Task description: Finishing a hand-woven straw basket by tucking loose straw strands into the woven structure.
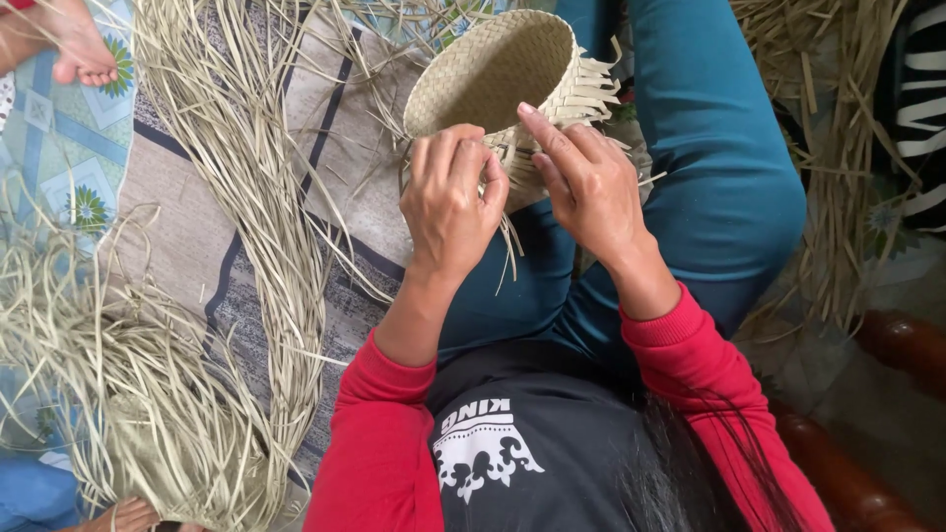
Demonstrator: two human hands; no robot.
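The woven basket (503,84) sits up at about 12 o'clock in the view, resting against the teal-trousered knee (729,177) of the person wearing the camera. It's tipped on its side, so the long axis runs from its base at roughly 4 o'clock to its open mouth at 10 o'clock, and you can see right down into the plaited inside. The rim at the near edge isn't closed off; a fringe of loose strip ends (591,89) sticks out toward 3 o'clock.

Both hands are on that unfinished edge. The left hand (448,202) is curled into a loose fist, fingers pinching what looks like a strip right at the weave, though the strip itself is mostly hidden behind the knuckles. The right hand (586,182) lies flatter, fingers stretched along the basket wall and pressing it steady, thumb tucked under where I can't see it.

My guess is this thing weighs next to nothing and flexes if you squeeze. The dry strips look stiff-ish but crackly, so sharp folds could split them. Best hold seems to be the woven wall just below the fringe, not the loose ends.

A big heap of dried leaf strips (187,325) covers the patterned mat (345,148) from 7 to 11 o'clock, and someone else's bare foot (79,44) shows at the top left corner.
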